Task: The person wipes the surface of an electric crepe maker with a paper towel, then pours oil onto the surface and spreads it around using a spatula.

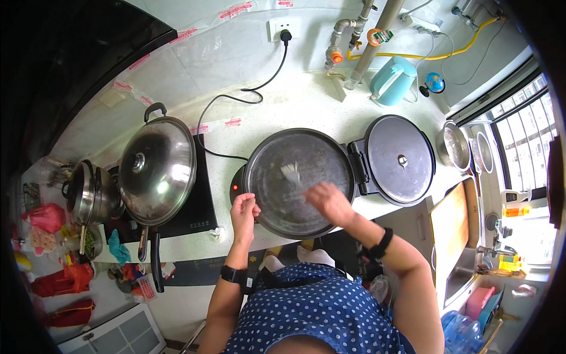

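An electric griddle lies open on the counter, its round dark pan (274,186) before me and its lid (393,155) folded out to the right. Over the pan's right half, my right hand (327,201) is closed on a small brush (291,172), whose pale bristles point up and left over the pan; the handle is blurred. My left hand (244,212) is at the pan's lower left edge, fingers curled together, with nothing visible in them. A red light glows on the griddle's base (235,187) just above that hand. The black cord runs to a wall socket (283,30).
Left of the griddle, a lidded wok (157,170) stands on a black cooktop (205,194), beside a steel pot (101,194). A light-blue kettle (395,82) stands by the back wall. Steel bowls (453,146), a wooden board (450,221) and a sink (460,272) are at right.
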A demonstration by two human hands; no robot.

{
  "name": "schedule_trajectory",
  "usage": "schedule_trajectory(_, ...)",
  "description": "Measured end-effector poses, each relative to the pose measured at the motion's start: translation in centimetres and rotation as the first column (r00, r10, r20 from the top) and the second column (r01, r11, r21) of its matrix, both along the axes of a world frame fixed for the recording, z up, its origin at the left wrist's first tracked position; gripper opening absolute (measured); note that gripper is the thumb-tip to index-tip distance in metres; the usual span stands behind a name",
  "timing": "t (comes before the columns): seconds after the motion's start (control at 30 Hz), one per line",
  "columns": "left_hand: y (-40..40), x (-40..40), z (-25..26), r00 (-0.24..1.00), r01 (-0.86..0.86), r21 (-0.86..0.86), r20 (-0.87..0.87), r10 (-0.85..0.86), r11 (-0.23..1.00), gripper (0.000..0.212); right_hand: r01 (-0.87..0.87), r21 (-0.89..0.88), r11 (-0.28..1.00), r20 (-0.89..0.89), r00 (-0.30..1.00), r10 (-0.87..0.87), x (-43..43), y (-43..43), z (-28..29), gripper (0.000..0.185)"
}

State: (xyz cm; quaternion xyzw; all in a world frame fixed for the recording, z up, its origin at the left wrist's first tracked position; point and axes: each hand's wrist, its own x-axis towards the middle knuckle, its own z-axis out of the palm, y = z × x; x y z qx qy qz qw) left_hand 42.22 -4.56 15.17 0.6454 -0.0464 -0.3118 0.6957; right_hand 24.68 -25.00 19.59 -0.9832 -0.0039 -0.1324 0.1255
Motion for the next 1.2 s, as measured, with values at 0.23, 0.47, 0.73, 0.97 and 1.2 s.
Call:
schedule_trajectory(0.23,1.0,0.4,-0.3,0.999,-0.035,-0.002,-0.013,0.035,0.999,0.009,0.188,0.025,0.982,-0.071,0.980,-0.185,-3.7,-1.2,0.5,0.033)
schedule_trajectory(0.47,0.9,0.8,-0.2,0.999,-0.039,0.000,-0.004,0.039,0.999,0.008,-0.140,0.111,0.984,-0.040,0.989,0.146,1.4,3.2,1.4,0.034)
schedule_trajectory(0.73,1.6,1.7,-0.3,0.997,-0.074,0.026,-0.006,0.074,0.997,0.008,0.321,0.103,0.942,0.082,0.941,-0.329,8.3,-3.5,-0.8,0.029)
schedule_trajectory(0.97,2.3,2.1,-0.4,0.995,-0.095,0.002,-0.023,0.095,0.995,0.009,-0.117,0.131,0.984,0.068,0.992,0.109,8.5,1.5,-0.1,0.033)
schedule_trajectory(1.2,3.6,2.9,-0.7,0.989,-0.145,0.009,-0.030,0.145,0.989,0.010,-0.336,0.263,0.904,-0.136,0.915,0.379,-1.7,4.2,3.0,0.038)
